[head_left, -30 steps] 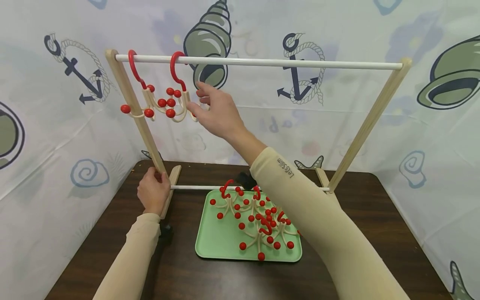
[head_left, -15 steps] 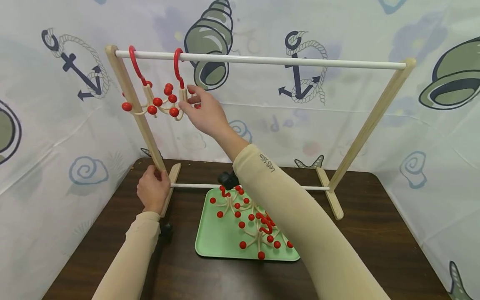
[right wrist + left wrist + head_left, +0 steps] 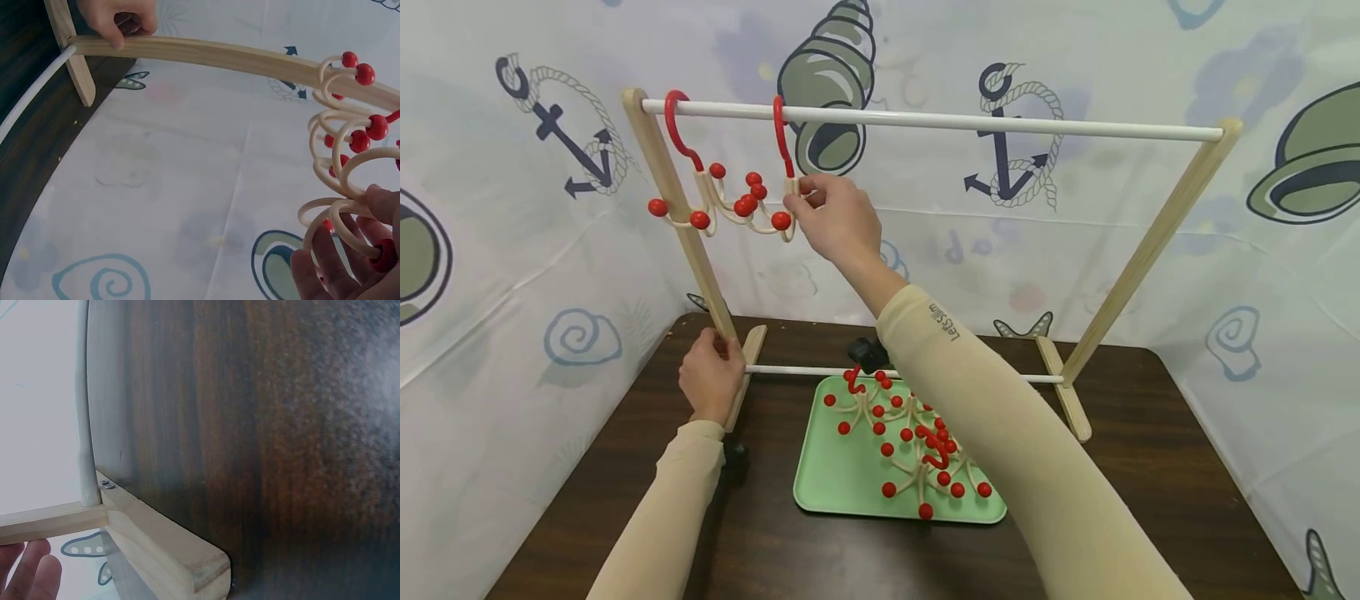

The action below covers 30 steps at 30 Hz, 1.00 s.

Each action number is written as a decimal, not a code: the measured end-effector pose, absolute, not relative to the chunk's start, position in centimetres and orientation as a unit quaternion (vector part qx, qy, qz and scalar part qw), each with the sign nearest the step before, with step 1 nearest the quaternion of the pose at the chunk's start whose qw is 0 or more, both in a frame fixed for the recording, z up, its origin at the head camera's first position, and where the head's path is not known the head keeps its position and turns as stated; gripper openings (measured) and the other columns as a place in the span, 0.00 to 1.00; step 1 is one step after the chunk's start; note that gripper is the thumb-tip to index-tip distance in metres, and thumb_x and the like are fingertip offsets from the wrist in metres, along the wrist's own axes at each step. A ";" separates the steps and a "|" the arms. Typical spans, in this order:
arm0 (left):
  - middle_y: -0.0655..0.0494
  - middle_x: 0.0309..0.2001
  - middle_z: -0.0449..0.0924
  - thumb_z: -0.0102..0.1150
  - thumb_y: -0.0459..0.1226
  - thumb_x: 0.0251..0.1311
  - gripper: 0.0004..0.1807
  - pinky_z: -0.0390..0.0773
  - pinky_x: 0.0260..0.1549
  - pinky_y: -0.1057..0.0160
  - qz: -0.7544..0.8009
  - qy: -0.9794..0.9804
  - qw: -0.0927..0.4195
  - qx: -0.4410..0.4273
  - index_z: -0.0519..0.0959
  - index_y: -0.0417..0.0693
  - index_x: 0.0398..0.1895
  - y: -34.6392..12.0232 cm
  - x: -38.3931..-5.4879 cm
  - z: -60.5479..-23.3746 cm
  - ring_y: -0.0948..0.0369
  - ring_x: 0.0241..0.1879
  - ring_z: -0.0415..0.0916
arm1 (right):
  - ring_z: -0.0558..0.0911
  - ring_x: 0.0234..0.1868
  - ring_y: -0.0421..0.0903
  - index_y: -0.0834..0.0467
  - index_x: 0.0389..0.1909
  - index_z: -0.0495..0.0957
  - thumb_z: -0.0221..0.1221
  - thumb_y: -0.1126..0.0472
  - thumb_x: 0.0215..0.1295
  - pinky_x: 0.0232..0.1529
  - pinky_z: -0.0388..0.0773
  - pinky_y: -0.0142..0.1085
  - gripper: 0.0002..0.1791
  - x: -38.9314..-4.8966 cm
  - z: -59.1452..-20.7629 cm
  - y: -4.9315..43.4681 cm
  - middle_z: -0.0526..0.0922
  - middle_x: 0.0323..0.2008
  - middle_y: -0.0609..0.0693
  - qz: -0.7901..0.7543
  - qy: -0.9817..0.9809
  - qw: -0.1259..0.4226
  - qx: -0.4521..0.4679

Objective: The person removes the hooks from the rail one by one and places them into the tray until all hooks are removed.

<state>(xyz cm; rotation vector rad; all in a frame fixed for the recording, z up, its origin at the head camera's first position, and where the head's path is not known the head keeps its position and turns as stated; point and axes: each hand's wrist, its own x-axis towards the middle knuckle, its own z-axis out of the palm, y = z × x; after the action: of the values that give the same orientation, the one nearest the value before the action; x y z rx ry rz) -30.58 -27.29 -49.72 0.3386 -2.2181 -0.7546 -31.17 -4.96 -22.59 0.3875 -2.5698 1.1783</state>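
Observation:
Two hangers hang from the white top rail (image 3: 970, 123) of a wooden rack, each with a red hook and curved cream arms tipped with red balls. One hanger (image 3: 703, 196) is near the left end. My right hand (image 3: 842, 218) pinches the body of the other hanger (image 3: 791, 190) just below its hook; in the right wrist view its arms (image 3: 347, 219) curl around by my fingers. Low down, my left hand (image 3: 711, 375) grips the rack's left wooden post (image 3: 688, 250). Thumb and fingertips press that post (image 3: 206, 53) in the right wrist view.
A green tray (image 3: 827, 492) on the dark table (image 3: 760, 542) bears several more such hangers (image 3: 922, 475), partly hidden by my right sleeve. The rack's right post (image 3: 1150, 250) and a white lower rod (image 3: 797, 371) stand behind. Patterned cloth (image 3: 925, 50) forms the backdrop.
My right hand has closed in on the second hanger and taken hold of its body. That hanger has shifted slightly right along the rail and turned. My left hand stays on the post.

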 end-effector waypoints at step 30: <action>0.44 0.30 0.82 0.58 0.40 0.62 0.11 0.71 0.28 0.40 -0.297 -0.865 0.381 0.135 0.78 0.39 0.37 -27.1 -30.6 -49.7 0.42 0.29 0.79 | 0.81 0.41 0.41 0.55 0.52 0.81 0.61 0.54 0.68 0.42 0.75 0.34 0.15 -29.1 -21.0 1.7 0.85 0.43 0.46 0.504 -0.820 0.199 0.186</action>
<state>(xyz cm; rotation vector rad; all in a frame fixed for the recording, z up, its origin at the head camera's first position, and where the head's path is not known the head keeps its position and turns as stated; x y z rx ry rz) -30.63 -27.06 -49.69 0.3452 -2.2073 -0.7579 -29.06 1.75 -20.95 0.5195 -2.2923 1.4094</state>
